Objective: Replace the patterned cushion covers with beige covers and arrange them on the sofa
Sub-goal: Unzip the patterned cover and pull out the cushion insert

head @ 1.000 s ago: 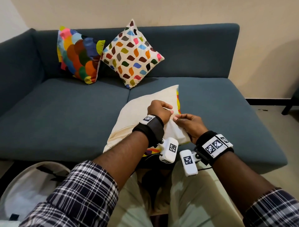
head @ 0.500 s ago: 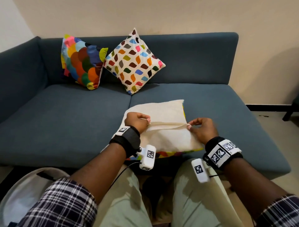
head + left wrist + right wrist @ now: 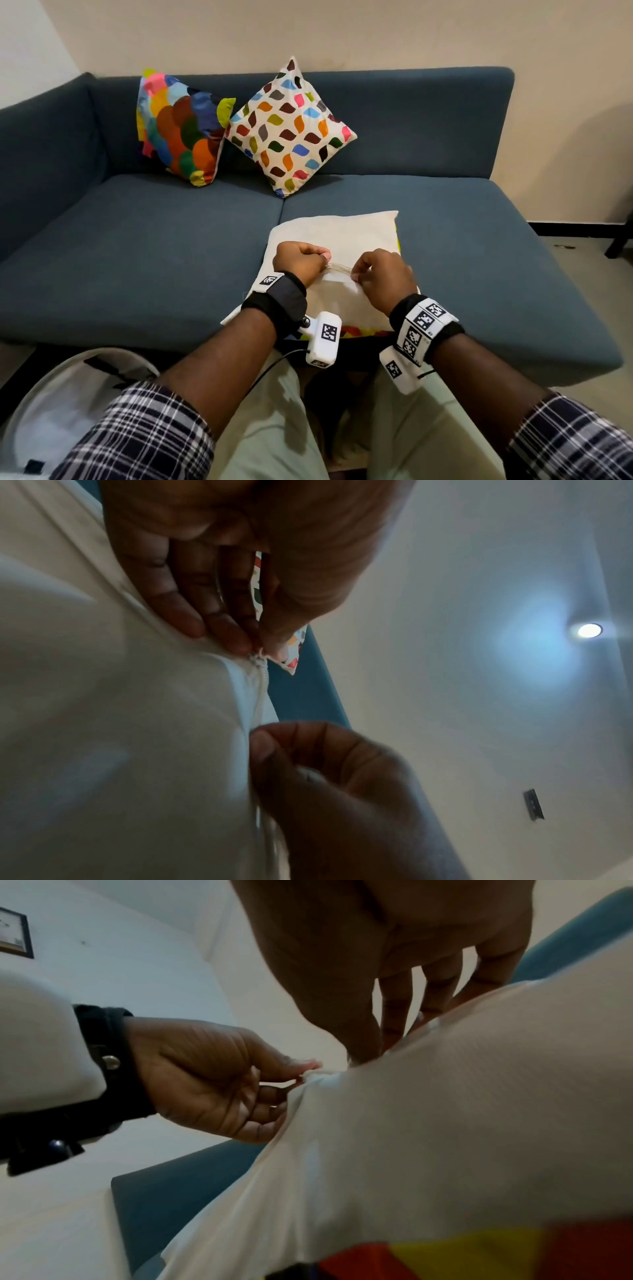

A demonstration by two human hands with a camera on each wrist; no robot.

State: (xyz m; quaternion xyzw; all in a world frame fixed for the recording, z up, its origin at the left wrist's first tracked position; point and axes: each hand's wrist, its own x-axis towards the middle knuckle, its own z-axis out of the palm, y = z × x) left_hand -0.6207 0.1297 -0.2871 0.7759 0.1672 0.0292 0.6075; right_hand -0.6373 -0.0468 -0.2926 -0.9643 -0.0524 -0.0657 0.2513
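Observation:
A cushion in a beige cover point(image 3: 342, 233) lies flat on the front of the sofa seat, zipper edge point(image 3: 337, 270) on top. My left hand point(image 3: 322, 258) pinches the zipper's left end between thumb and fingertips; the left wrist view shows a small metal piece point(image 3: 256, 660) there. My right hand point(image 3: 356, 274) pinches the same seam a short way to the right, close to the left hand point(image 3: 294, 1077). Colourful patterned fabric point(image 3: 359, 331) peeks out under the beige cushion. Two patterned cushions point(image 3: 181, 130) point(image 3: 291, 126) lean against the backrest.
The blue sofa point(image 3: 137, 257) spreads wide to both sides of the cushion. A white basket point(image 3: 68, 394) stands on the floor by my left knee. A dark furniture leg point(image 3: 620, 240) shows at the far right on the floor.
The cushion went from tilted to lying flat. My hands first spread apart along the zipper; then the right hand slid left toward the left hand.

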